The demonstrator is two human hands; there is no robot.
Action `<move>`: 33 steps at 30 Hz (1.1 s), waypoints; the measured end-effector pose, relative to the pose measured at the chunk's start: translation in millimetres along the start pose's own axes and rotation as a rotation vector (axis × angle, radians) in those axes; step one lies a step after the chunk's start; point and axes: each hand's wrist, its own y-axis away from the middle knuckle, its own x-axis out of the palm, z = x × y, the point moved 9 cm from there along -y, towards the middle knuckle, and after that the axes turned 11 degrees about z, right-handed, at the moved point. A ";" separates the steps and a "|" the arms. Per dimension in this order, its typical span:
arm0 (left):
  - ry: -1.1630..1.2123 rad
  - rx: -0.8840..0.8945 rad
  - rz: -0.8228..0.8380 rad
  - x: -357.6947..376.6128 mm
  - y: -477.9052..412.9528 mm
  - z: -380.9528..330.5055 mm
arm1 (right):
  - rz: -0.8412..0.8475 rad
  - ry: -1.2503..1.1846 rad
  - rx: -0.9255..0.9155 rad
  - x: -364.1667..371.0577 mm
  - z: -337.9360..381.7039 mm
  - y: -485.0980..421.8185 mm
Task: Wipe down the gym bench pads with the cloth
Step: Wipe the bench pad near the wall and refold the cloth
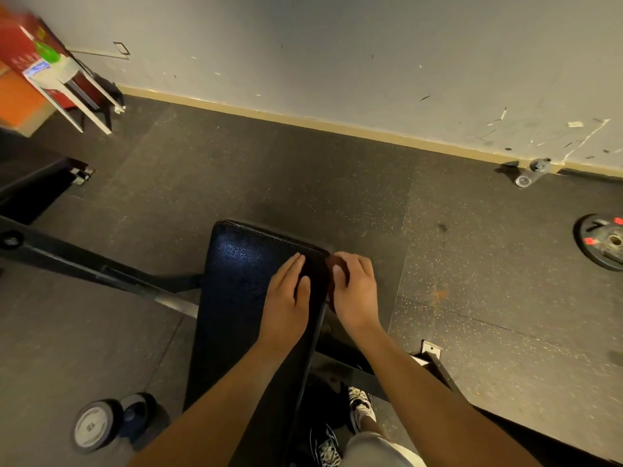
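At the far right corner of the long black padded gym bench pad (pixel 236 291), I see the right hand (pixel 357 291) curled around a small dark reddish-brown cloth (pixel 333 260), holding it against the pad's side edge. The left hand (pixel 286 298) lies flat on the top, fingers straight, gripping nothing. On the dark rubber floor (pixel 303 180), a round black weight plate (pixel 600 241) lies well to the right.
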 end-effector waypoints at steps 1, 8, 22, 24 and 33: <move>0.006 0.001 -0.009 -3.3 -3.3 -0.5 | -0.022 0.010 -0.058 -0.2 13.3 -7.0; -0.093 -0.067 -0.088 -28.3 -16.1 8.9 | 0.246 0.330 -0.159 41.8 52.8 -44.2; 0.059 -0.316 -0.264 -96.1 -41.7 79.9 | 0.520 0.418 -0.403 138.2 134.8 -99.1; 0.102 -0.340 -0.296 -100.0 -40.9 87.4 | 0.506 0.407 -0.396 129.9 125.6 -95.3; 0.304 -0.371 -0.393 -102.8 -36.6 102.0 | 0.630 0.419 -0.447 178.9 161.3 -111.4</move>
